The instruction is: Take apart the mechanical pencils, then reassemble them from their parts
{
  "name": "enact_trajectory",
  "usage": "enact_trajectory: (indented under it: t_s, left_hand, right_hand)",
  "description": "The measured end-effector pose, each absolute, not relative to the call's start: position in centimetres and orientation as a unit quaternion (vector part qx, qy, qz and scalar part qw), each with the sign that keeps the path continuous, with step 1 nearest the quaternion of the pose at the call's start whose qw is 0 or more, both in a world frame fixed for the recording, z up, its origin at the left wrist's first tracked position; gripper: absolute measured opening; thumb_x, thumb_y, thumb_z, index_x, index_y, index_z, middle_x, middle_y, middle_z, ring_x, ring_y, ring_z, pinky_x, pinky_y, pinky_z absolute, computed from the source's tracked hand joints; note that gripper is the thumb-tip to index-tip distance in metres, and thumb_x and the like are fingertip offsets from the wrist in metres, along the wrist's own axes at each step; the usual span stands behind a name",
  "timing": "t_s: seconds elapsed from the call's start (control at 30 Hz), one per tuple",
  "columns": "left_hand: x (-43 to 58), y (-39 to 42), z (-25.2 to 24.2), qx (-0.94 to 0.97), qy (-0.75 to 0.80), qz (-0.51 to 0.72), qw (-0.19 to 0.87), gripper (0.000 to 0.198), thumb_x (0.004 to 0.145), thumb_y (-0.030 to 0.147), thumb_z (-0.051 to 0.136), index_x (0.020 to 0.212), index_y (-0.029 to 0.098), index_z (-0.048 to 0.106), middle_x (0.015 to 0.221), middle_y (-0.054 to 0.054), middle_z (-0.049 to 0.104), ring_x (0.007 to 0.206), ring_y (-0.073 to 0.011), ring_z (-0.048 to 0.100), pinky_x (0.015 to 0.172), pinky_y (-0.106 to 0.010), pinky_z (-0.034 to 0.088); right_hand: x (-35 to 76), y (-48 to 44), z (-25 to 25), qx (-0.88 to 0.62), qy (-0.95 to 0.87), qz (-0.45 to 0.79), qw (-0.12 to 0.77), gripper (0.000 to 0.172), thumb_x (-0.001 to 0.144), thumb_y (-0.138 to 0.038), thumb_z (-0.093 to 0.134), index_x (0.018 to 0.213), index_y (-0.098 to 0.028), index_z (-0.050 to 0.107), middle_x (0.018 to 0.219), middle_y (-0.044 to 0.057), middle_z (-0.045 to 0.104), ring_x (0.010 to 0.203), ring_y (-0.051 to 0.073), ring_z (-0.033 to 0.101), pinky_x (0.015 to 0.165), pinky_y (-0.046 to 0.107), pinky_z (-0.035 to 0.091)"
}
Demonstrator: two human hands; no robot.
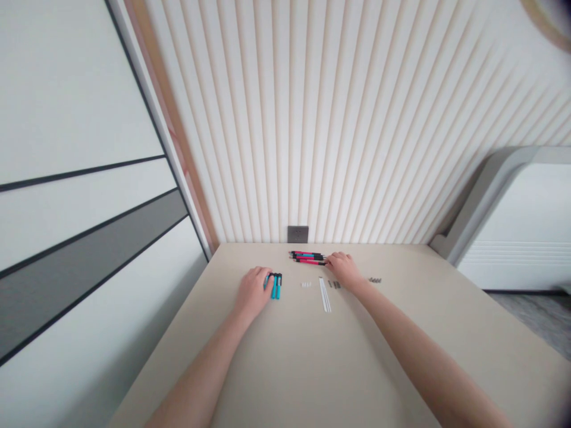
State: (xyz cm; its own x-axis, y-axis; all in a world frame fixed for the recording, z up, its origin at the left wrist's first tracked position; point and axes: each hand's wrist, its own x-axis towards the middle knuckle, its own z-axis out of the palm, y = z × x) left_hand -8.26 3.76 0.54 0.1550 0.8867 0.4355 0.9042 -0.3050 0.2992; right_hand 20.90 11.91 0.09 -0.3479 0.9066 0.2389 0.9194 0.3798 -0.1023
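The left hand (253, 292) curls over short teal-and-black plastic rods (276, 288), its grip unclear; the open right hand (342, 268) touches long pink-and-black plastic rods (307, 257). Loose white and grey pieces (325, 293) lie apart on the beige surface (285, 368).

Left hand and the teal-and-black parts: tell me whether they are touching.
Touching. The head view shows the left hand with its fingers lying over the teal-and-black parts, with no gap between them.

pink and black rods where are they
In the head view, the pink and black rods lie just below the wall socket, left of the right hand.
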Motion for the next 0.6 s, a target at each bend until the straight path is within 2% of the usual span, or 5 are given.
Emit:
enact_trajectory:
  t_s: [0.17, 0.4, 0.6]
  left_hand:
    - [-7.6, 3.1, 1.2, -0.776, -0.556, -0.298, 0.014, 0.022, 0.092, 0.028, 0.052, 0.112, 0.020, 0.058, 0.106, -0.008, 0.065, 0.101, -0.0235, 0.059, 0.091, -0.038, 0.045]
    - [-5.5, 1.3, 2.0, -0.834, -0.452, -0.313, -0.051, 0.032, 0.088, 0.033, 0.063, 0.117, 0.022, 0.058, 0.111, -0.007, 0.063, 0.105, -0.0238, 0.057, 0.093, -0.040, 0.045]
    - [-5.2, 1.3, 1.6, -0.839, -0.420, -0.334, -0.091, 0.011, 0.092, 0.027, 0.058, 0.100, 0.021, 0.062, 0.103, -0.006, 0.063, 0.100, -0.0203, 0.058, 0.090, -0.036, 0.046]
  right_hand:
    - [21.9, 7.8, 1.2, -0.522, -0.832, -0.048, 0.182, 0.017, 0.098, -0.026, 0.048, 0.102, -0.021, 0.063, 0.104, 0.007, 0.067, 0.099, 0.022, 0.057, 0.084, 0.034, 0.037]
    - [23.1, 2.3, 1.0, -0.430, -0.847, -0.047, 0.309, 0.014, 0.097, -0.025, 0.049, 0.100, -0.020, 0.062, 0.095, 0.007, 0.068, 0.088, 0.022, 0.059, 0.078, 0.035, 0.040]
    - [22.6, 2.0, 1.3, -0.420, -0.840, -0.008, 0.344, 0.010, 0.095, -0.023, 0.053, 0.099, -0.020, 0.062, 0.094, 0.006, 0.068, 0.088, 0.022, 0.059, 0.078, 0.036, 0.042]
